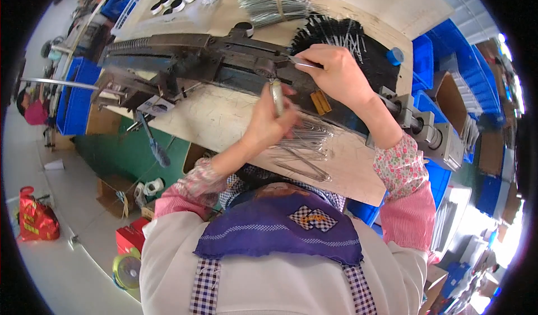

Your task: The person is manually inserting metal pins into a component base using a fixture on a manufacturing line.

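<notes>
loose thin wires (308,141) are spread at the near side of the worktop (356,172). just beyond them, a pale handle (277,98) is gripped by the left hand (266,116), whose fingers are closed around it and slightly blurred. a yellow block (320,101) is set to the right of that handle. above the block, a thin metal piece (308,63) is pinched by the right hand (336,74); its tip is held at the dark metal machine (241,50), though whether contact is made cannot be told. farther off, black-bristled brushes (325,32) are heaped beside a blue cap (394,56). at the far side, a wire bundle (269,4) is tied around its middle, and black-and-white round pieces (178,5) are grouped.
</notes>
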`<move>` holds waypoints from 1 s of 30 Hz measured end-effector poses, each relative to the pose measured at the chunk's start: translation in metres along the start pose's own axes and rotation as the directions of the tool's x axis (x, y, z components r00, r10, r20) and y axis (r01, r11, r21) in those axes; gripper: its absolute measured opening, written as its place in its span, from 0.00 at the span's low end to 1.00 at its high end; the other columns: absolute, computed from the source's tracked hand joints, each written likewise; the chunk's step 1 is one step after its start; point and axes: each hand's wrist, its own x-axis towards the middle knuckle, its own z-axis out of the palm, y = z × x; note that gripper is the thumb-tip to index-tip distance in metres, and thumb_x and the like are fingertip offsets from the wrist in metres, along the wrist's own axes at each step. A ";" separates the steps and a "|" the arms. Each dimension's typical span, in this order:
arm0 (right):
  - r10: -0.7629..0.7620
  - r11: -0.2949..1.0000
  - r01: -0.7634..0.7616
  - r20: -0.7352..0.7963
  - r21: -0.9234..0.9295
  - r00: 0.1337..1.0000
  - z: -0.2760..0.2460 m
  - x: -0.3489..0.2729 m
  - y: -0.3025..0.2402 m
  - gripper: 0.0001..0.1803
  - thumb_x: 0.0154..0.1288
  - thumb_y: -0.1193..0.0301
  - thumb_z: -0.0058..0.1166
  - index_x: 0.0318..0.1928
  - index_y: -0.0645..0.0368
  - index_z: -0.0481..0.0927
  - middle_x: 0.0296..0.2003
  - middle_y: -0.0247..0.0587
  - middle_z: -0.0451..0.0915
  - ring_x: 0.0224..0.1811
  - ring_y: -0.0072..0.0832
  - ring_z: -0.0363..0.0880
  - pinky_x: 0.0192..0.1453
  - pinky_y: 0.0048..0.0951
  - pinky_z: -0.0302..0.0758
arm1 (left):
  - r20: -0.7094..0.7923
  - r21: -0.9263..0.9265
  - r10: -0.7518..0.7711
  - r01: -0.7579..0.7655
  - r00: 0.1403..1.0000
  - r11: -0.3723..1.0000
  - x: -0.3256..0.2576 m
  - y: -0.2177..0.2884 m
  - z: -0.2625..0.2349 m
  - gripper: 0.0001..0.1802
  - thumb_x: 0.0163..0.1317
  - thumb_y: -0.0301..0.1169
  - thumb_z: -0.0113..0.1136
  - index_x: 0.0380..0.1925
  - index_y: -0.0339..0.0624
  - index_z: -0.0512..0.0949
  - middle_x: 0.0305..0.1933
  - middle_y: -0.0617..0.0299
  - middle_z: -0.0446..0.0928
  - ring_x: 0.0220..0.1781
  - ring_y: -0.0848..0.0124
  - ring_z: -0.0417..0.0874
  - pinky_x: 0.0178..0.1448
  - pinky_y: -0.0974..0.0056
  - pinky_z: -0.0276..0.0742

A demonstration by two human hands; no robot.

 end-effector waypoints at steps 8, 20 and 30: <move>0.020 0.969 -0.025 -0.022 -0.247 1.000 -0.001 -0.041 -0.049 0.10 0.52 0.76 0.61 0.37 0.59 0.79 0.32 0.41 0.74 0.31 0.38 0.80 0.30 0.36 0.77 | -0.035 0.118 -0.215 0.218 0.976 0.969 -0.001 -0.013 -0.111 0.17 0.64 0.45 0.57 0.32 0.40 0.79 0.19 0.68 0.73 0.18 0.79 0.71 0.23 0.71 0.67; 0.467 0.848 -0.408 0.115 -0.337 0.877 0.014 -0.102 0.007 0.12 0.60 0.71 0.56 0.38 0.60 0.68 0.35 0.50 0.76 0.37 0.50 0.78 0.37 0.46 0.76 | -0.538 -0.311 -0.133 -0.050 0.833 0.949 -0.012 -0.046 -0.160 0.13 0.72 0.40 0.47 0.36 0.43 0.73 0.17 0.73 0.61 0.13 0.82 0.59 0.15 0.74 0.52; 0.439 0.893 -0.450 -0.237 0.009 0.867 -0.069 -0.087 -0.067 0.10 0.62 0.72 0.58 0.31 0.65 0.73 0.24 0.46 0.75 0.23 0.34 0.74 0.30 0.32 0.70 | 0.553 -0.340 -0.123 0.358 0.824 0.870 0.034 0.037 0.035 0.14 0.71 0.38 0.49 0.30 0.39 0.70 0.17 0.73 0.58 0.15 0.83 0.55 0.18 0.74 0.49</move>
